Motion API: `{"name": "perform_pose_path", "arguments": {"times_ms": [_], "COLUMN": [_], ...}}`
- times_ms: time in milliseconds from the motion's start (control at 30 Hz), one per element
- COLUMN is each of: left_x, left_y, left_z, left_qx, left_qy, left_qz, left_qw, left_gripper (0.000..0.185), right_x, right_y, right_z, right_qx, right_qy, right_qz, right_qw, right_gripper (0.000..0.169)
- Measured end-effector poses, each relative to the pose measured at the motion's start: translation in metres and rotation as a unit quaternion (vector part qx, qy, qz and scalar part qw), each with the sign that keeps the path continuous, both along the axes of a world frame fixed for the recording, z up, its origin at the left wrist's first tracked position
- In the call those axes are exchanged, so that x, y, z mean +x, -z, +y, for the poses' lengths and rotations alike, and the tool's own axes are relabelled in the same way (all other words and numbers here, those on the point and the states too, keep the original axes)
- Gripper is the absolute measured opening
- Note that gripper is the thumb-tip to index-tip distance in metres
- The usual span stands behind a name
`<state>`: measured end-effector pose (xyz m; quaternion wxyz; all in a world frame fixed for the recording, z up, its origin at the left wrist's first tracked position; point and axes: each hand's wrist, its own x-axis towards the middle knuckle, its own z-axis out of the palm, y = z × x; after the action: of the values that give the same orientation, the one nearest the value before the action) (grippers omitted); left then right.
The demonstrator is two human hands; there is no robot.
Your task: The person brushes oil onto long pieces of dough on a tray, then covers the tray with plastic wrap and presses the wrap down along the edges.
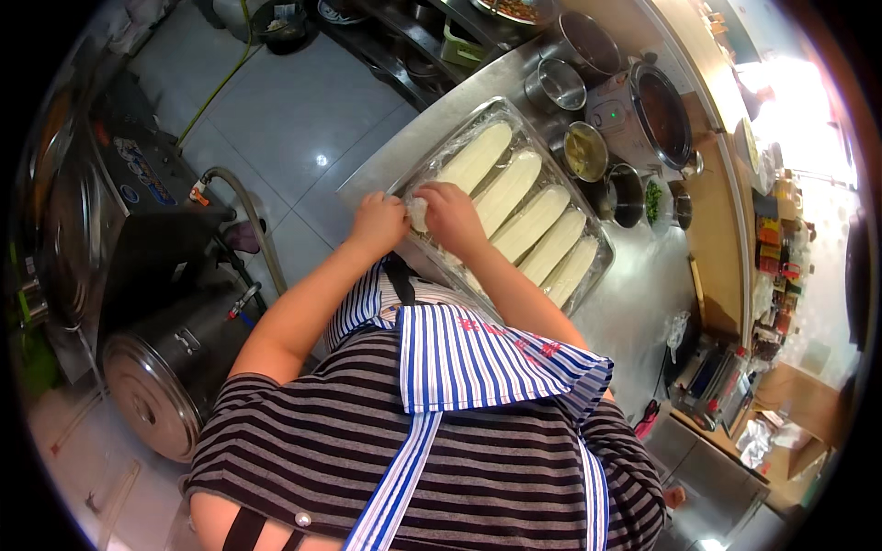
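Observation:
On the steel counter lies a rectangular metal tray (pixel 606 265) lined with clear plastic film. Several long pale dough pieces (pixel 513 189) rest side by side in it. At the tray's near left corner, my left hand (pixel 380 219) pinches the edge of a bunched piece of the plastic film (pixel 417 212). My right hand (pixel 451 215) is just beside it, above the end of the dough, with its fingers bent at the same film. Whether the right fingers grip the film is hard to tell.
Behind the tray stand a metal bowl (pixel 555 85), a bowl with yellowish food (pixel 584 151), a pot (pixel 626 195), chopped greens (pixel 653 201) and an electric cooker (pixel 610 113). The steel counter (pixel 637 289) extends to the right. A large lidded pot (pixel 148 403) and a hose (pixel 248 206) are at left.

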<state>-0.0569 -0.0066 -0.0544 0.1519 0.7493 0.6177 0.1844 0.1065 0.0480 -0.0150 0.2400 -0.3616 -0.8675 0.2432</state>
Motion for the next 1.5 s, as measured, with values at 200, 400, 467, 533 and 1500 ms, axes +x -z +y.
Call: {"name": "perform_pose_path", "arguments": {"times_ms": [200, 400, 467, 533, 1500], "left_x": [-0.017, -0.023, -0.026, -0.022, 0.064], "left_y": [-0.025, -0.036, -0.022, -0.027, 0.011], "left_z": [0.001, -0.011, -0.008, -0.001, 0.066], "left_qx": [0.057, 0.048, 0.026, 0.058, -0.144], "left_qy": [0.002, 0.079, 0.058, 0.076, -0.051], "left_qz": [-0.153, -0.087, -0.092, -0.108, -0.218], "left_qw": [0.987, 0.992, 0.994, 0.989, 0.964], "left_gripper": [0.018, 0.02, 0.02, 0.019, 0.05], "right_x": [0.003, 0.007, 0.007, 0.009, 0.083], "right_y": [0.003, 0.015, 0.021, 0.026, 0.074], "right_z": [-0.031, -0.023, -0.023, -0.025, 0.169], "right_qx": [0.002, -0.008, -0.015, -0.047, 0.091], "right_qy": [-0.041, 0.029, 0.037, 0.044, 0.163], "right_qz": [-0.002, -0.033, -0.051, -0.093, -0.177], "right_qw": [0.999, 0.999, 0.998, 0.994, 0.966], "right_gripper": [0.015, 0.003, 0.003, 0.006, 0.019]}}
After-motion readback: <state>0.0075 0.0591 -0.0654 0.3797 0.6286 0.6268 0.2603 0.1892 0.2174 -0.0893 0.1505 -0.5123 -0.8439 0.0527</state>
